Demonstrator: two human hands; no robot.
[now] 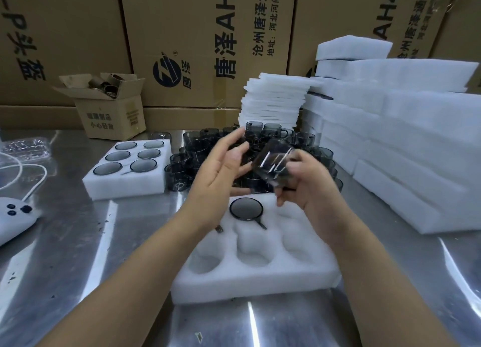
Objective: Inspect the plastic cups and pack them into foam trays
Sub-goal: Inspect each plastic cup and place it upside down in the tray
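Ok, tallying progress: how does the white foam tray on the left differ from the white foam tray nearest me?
The left white foam tray is full with six dark plastic cups; the near white foam tray shows one seated cup and three empty pockets. The left tray lies aside; the near one lies under the right hand gripping a cup. Both are white foam.

Bright overhead glare streaks the table [78, 242]; edges bend, perhaps slightly blurred.

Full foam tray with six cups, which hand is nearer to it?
Left. The left hand hovers just right of that tray; the right hand, holding a cup, is farther right.
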